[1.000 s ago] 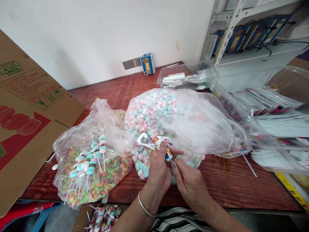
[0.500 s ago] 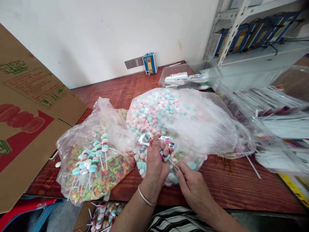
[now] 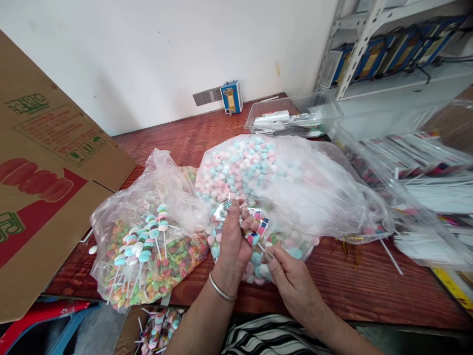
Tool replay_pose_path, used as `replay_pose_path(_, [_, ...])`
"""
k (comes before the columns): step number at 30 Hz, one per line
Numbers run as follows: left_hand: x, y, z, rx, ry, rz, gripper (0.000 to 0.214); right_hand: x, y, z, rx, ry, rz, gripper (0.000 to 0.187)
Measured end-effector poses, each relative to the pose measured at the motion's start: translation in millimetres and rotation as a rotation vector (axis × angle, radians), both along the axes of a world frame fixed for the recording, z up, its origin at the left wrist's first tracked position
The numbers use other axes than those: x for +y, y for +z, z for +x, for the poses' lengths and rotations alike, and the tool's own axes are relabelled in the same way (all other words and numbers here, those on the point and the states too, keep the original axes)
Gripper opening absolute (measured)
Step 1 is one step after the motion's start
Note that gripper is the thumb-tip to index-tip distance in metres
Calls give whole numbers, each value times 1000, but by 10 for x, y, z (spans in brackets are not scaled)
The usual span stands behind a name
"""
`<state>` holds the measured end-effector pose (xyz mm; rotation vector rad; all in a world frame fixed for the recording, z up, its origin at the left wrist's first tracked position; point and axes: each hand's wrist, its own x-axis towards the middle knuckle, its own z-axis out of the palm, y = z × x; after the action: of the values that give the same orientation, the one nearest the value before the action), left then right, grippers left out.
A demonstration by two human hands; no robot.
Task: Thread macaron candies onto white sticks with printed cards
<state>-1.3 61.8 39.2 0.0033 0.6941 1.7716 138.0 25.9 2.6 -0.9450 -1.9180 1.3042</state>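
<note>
My left hand (image 3: pixel 236 241), with a bangle at the wrist, is closed around a small printed plastic wrapper (image 3: pixel 263 226) whose colourful and white parts stick out past the fingers. Out of the wrapper's lower end comes a thin white lollipop stick (image 3: pixel 260 246). My right hand (image 3: pixel 290 276) pinches that stick between thumb and forefinger. What sits inside the wrapper is mostly covered by my left fingers. Just behind and below both hands lies a large clear bag of pastel marshmallows (image 3: pixel 236 165).
Left of my hands, finished marshmallow lollipops (image 3: pixel 140 241) lie on a bag of coloured candy rings (image 3: pixel 185 256). A cardboard carton (image 3: pixel 48 162) stands far left. Clear bins (image 3: pixel 291 106) hold wrappers and white sticks (image 3: pixel 439 192). Below the table edge, a box contains wrapped lollipops (image 3: pixel 160 328).
My left hand has shifted slightly up and left, and more of the printed wrapper shows beside its fingers. The right hand keeps its pinch on the stick. The view has shifted slightly.
</note>
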Motion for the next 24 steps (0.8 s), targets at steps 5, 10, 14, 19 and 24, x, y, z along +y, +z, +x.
replay_pose_path(5, [-82,-84,194,112,-63,-95,26,88,49,34,-118,-36,139,30])
replay_pose_path(10, [-104,-88,140,180,-222,-136,29,169,89,76,-227,-196,729,17])
replay_pose_path(14, [-113,-100,131,202,-234,-156,33,190,91,34,-289,-191,894,15])
replay_pose_path(19, [-126,-123,140,259,-296,-161,35,181,84,19,-309,-151,933,10])
replay_pose_path(24, [-222,-59,106,351,-413,-181,37,229,93,13,-333,-240,900,16])
